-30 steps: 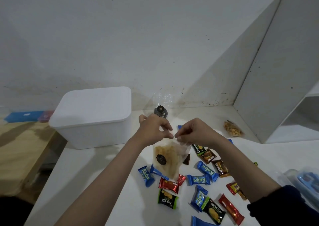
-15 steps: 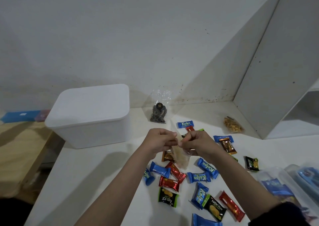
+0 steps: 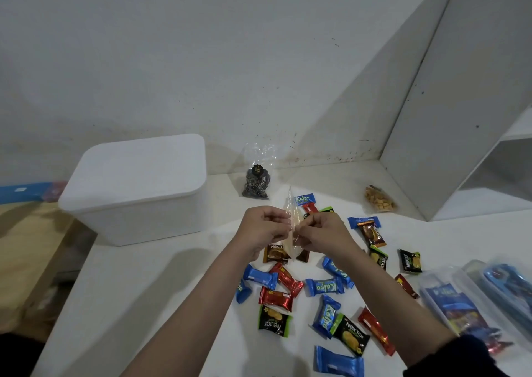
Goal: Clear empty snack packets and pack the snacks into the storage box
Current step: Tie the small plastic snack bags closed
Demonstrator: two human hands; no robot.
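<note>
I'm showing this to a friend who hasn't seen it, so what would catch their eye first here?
Most striking are the two bare hands at the centre, the left hand and the right hand, both pinching a thin clear plastic snack bag held edge-on above the white table. Below and right of them lies a scatter of blue, red and black wrapped snacks. At the left stands a large white lidded plastic storage box.

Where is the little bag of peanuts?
In the head view, the bag of peanuts lies on the white table at the far right, near the wall corner, beyond the scattered snacks.
</note>
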